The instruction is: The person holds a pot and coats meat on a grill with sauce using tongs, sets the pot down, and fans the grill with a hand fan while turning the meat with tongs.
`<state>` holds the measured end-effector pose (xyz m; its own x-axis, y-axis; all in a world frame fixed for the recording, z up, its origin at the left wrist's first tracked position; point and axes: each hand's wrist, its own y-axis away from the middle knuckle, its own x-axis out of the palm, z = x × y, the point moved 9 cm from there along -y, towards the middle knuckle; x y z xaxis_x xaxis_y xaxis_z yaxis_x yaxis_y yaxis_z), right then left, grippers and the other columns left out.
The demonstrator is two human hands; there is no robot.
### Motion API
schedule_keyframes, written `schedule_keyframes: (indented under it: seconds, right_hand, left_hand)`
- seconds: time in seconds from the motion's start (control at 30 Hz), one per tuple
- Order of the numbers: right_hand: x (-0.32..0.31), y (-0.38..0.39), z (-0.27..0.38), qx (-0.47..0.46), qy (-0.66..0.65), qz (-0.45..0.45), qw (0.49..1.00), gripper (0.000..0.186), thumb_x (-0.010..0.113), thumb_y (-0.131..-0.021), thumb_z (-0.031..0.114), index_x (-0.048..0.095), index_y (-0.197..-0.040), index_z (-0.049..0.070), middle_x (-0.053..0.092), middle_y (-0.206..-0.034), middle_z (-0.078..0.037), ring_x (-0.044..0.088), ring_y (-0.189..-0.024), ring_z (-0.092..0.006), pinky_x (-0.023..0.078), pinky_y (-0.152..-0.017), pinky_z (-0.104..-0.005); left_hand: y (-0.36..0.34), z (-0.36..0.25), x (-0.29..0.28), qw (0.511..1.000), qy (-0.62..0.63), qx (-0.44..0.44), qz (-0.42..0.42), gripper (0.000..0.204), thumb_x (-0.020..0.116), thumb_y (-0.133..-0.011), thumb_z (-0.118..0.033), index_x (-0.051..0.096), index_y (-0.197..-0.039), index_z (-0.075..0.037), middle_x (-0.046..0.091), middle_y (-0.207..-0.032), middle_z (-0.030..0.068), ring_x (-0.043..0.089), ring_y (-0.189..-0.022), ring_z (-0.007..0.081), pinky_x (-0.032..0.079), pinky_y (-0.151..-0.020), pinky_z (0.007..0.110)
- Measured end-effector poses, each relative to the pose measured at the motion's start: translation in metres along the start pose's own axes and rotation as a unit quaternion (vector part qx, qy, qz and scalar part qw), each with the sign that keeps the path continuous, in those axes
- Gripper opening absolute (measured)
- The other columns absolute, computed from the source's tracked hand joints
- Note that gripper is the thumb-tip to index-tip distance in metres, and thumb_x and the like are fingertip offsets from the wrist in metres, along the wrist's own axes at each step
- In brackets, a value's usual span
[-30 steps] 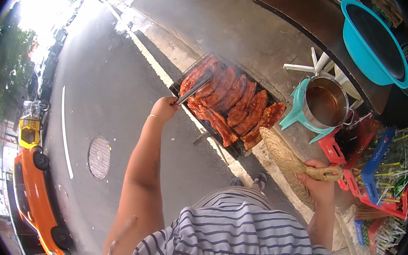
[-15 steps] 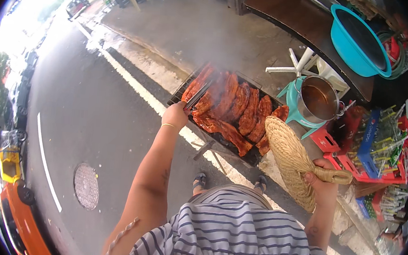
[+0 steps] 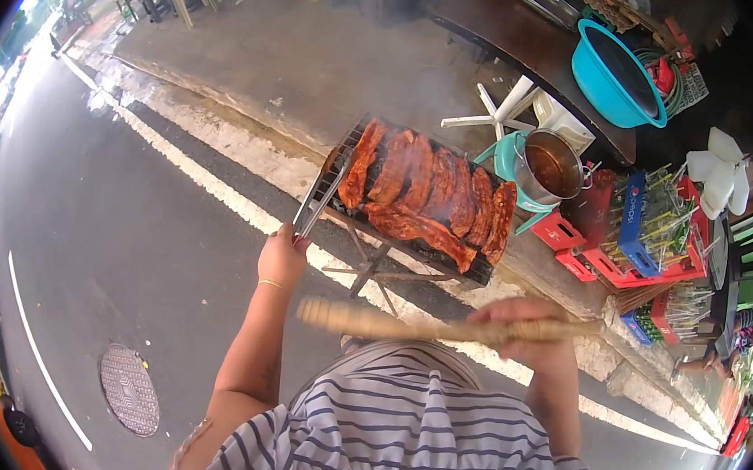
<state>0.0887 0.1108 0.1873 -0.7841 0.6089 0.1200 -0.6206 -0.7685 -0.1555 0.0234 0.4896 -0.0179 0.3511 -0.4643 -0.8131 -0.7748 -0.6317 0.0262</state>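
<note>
My left hand (image 3: pixel 284 257) is closed on metal tongs (image 3: pixel 320 201), whose tips reach over the left end of the charcoal grill (image 3: pixel 333 164). Several slabs of reddish marinated meat (image 3: pixel 418 177) lie side by side on the grate, and one long slab (image 3: pixel 417 233) lies across their near ends. Thin smoke rises above them. In front of my body, my right hand (image 3: pixel 526 329) grips the handle of a woven straw fan (image 3: pixel 368 319). The fan is edge-on, slightly blurred, and points left, apart from the grill.
A pot of brown sauce (image 3: pixel 550 166) stands on a teal stool (image 3: pixel 506 155), right of the grill. Beyond are red bottle crates (image 3: pixel 591 263) and a dark table (image 3: pixel 492 27) with a turquoise basin (image 3: pixel 603 95). A curb (image 3: pixel 217 97) borders the road, which has a manhole cover (image 3: pixel 130 389).
My left hand and the tongs have drawn back left, off the meat. The fan has swung from beside the grill's right end to edge-on before my body. The view has shifted.
</note>
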Motion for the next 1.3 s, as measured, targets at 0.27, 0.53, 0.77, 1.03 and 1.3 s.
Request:
schedule_keyframes:
  seconds: [0.27, 0.53, 0.77, 1.03, 1.3]
  right_hand:
    - [-0.062, 0.042, -0.045, 0.042, 0.239, -0.294, 0.925, 0.032, 0.079, -0.081, 0.006, 0.062, -0.107, 0.0, 0.064, -0.099, -0.005, 0.057, -0.09, -0.0116, 0.048, -0.08, -0.0264]
    - [-0.069, 0.069, -0.057, 0.086, 0.152, -0.296, 0.939, 0.032, 0.078, -0.082, 0.004, 0.062, -0.109, 0.0, 0.063, -0.1, -0.004, 0.058, -0.092, -0.0124, 0.048, -0.083, -0.0263]
    - [-0.09, 0.092, -0.052, 0.067, 0.163, -0.311, 0.934, 0.031, 0.079, -0.081, 0.003, 0.062, -0.107, 0.0, 0.06, -0.104, -0.005, 0.057, -0.095, -0.0143, 0.047, -0.085, -0.0279]
    - [-0.114, 0.123, -0.054, 0.054, 0.162, -0.347, 0.922, 0.033, 0.08, -0.08, 0.004, 0.061, -0.106, 0.0, 0.059, -0.101, -0.005, 0.056, -0.095, -0.0149, 0.046, -0.087, -0.0285]
    - [-0.132, 0.154, -0.07, 0.073, 0.141, -0.416, 0.895, 0.036, 0.082, -0.078, 0.007, 0.062, -0.107, 0.0, 0.06, -0.103, -0.005, 0.056, -0.095, -0.0163, 0.046, -0.087, -0.0297]
  left_hand:
    - [0.06, 0.028, 0.033, 0.939, 0.242, -0.191, 0.149, 0.026, 0.063, -0.093, -0.024, 0.063, -0.102, 0.0, 0.064, -0.078, 0.0116, 0.063, -0.06, 0.0226, 0.05, -0.054, 0.036]
    - [0.078, 0.008, 0.034, 0.898, 0.344, -0.2, 0.189, 0.021, 0.057, -0.097, -0.019, 0.063, -0.104, 0.0, 0.057, -0.078, 0.0042, 0.052, -0.055, 0.0107, 0.039, -0.046, 0.025]
    - [0.049, -0.037, -0.015, 0.902, 0.382, -0.153, 0.128, 0.03, 0.065, -0.093, -0.014, 0.063, -0.117, 0.003, 0.064, -0.079, 0.0061, 0.052, -0.05, 0.0084, 0.04, -0.042, 0.023]
    - [0.06, -0.073, -0.086, 0.916, 0.359, -0.101, 0.146, 0.022, 0.058, -0.094, -0.01, 0.063, -0.112, 0.002, 0.058, -0.08, 0.0005, 0.051, -0.059, 0.0073, 0.042, -0.049, 0.022]
    - [0.03, -0.071, -0.046, 0.934, 0.29, -0.102, 0.183, 0.018, 0.057, -0.096, -0.015, 0.064, -0.098, 0.001, 0.059, -0.076, 0.0033, 0.052, -0.057, 0.0098, 0.043, -0.048, 0.024]
